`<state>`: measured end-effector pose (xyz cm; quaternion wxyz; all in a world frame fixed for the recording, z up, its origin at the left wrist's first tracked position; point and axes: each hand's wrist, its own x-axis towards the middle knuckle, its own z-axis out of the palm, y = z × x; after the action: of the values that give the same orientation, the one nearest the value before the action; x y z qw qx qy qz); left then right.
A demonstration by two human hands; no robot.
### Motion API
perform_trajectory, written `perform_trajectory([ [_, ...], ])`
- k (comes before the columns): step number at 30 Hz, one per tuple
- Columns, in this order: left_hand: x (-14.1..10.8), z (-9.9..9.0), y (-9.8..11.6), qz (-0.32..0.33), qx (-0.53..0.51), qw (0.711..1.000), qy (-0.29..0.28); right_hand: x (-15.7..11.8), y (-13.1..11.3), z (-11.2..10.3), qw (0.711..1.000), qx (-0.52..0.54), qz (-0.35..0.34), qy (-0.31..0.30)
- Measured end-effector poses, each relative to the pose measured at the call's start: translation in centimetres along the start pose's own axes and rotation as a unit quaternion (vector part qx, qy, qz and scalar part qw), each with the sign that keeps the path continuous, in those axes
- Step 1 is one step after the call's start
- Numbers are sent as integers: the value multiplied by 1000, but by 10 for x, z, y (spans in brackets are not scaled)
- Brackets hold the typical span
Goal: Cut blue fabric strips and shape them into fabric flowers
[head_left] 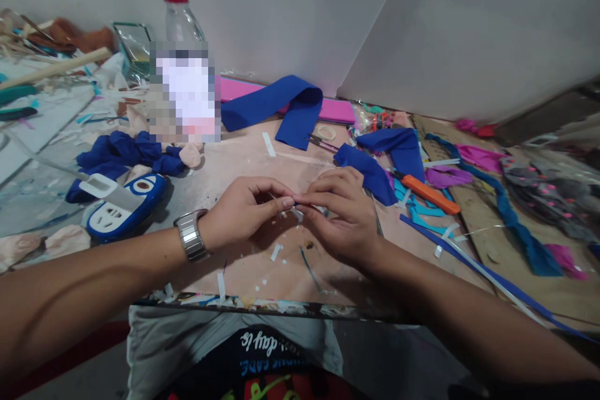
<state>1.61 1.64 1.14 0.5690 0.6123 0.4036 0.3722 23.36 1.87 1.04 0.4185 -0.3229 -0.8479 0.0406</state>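
Observation:
Over the middle of the worktable, my left hand (250, 209) and my right hand (340, 209) meet at the fingertips. Both are closed in a pinch on something tiny; a speck of dark blue and a bit of white show between the fingers, too small to name. A metal-band watch (191, 235) is on my left wrist. Just beyond my right hand lies a crumpled strip of blue fabric (370, 178). A small pair of scissors or tweezers (323, 142) rests behind it, beside a cream-coloured ring (327, 132). White scraps (275, 253) lie below my hands.
At left sit a blue-and-white power strip (126, 206) and bunched blue fabric (126, 153). A red-capped bottle (182, 19) stands behind a blurred-out screen. A wide blue ribbon (281, 103) drapes over a pink box (337, 111). An orange utility knife (431, 195) lies at right among fabric strips.

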Motion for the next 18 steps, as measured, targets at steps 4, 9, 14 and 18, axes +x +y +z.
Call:
perform_trajectory([
  [4, -2, 2, 1, 23, 18, 999, 22, 1, -4, 0, 1000, -4, 10, 1],
  [9, -4, 2, -3, 46, 43, 998, 18, 0, -1, 0, 1000, 3, 0, 5],
  [14, -4, 0, -5, 102, 91, 991, 8, -1, 2, 2, 1000, 8, -7, 3],
  [18, -3, -1, -5, 144, 134, 980, 8, -1, 0, 2, 1000, 12, 8, 5],
])
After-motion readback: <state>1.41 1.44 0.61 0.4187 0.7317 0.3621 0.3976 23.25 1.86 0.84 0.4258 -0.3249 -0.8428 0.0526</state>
